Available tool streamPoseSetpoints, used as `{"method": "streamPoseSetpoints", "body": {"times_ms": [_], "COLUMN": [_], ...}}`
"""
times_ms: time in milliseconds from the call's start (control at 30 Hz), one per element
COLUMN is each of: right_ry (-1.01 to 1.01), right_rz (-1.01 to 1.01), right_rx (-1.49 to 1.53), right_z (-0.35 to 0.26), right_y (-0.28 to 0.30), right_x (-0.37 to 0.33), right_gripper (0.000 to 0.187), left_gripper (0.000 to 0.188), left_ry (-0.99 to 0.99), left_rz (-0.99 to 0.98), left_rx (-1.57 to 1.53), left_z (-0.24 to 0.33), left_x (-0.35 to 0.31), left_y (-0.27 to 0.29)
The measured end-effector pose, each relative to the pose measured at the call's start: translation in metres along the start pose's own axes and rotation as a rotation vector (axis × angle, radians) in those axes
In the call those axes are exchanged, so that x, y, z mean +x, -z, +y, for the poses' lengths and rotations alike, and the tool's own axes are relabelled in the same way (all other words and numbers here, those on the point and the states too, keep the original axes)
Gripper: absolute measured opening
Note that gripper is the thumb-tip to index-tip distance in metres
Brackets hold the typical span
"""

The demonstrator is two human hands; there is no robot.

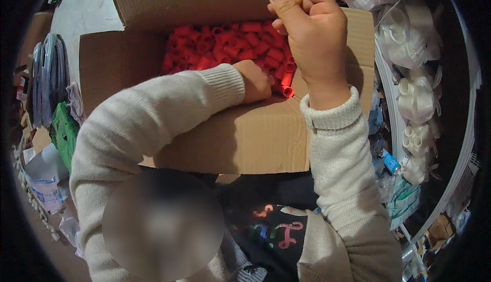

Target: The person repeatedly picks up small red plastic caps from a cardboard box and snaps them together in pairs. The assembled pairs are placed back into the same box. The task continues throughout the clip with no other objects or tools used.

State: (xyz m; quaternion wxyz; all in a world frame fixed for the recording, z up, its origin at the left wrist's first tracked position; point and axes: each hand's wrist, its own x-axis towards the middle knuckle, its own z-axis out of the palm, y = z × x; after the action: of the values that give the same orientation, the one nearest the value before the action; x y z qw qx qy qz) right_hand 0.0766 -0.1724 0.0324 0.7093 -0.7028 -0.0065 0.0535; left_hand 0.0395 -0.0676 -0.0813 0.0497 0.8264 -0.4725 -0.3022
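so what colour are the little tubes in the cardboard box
Red, seen in the head view: the small tubes fill the brown cardboard box.

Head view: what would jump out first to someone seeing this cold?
The mass of bright red tube pieces filling the open cardboard box at centre. The left hand reaches down among them, while the right hand is raised above the box. White plastic fittings are stacked along the right edge.
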Motion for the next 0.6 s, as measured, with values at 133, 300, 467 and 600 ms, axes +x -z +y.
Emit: {"method": "streamPoseSetpoints", "body": {"times_ms": [133,300,467,600], "right_ry": [0.075,0.042,0.11,0.044], "right_rz": [-0.007,0.019,0.002,-0.065], "right_rx": [-0.061,-0.045,0.005,0.008], "right_z": [-0.001,0.004,0.025,0.025], "right_y": [0.0,0.001,0.006,0.011], "right_x": [-0.004,-0.002,-0.003,-0.004], "right_gripper": [0.023,0.022,0.022,0.018], "left_gripper": [0.025,0.028,0.025,0.015], "left_ry": [-0.101,0.041,0.275,0.445], "left_rz": [-0.056,-0.189,-0.341,0.092], "left_rx": [0.243,0.171,-0.084,-0.062], "left_z": [-0.009,0.005,-0.001,-0.043], "left_x": [0.023,0.018,-0.012,-0.069], "left_y": [-0.034,-0.004,0.046,0.047]}}
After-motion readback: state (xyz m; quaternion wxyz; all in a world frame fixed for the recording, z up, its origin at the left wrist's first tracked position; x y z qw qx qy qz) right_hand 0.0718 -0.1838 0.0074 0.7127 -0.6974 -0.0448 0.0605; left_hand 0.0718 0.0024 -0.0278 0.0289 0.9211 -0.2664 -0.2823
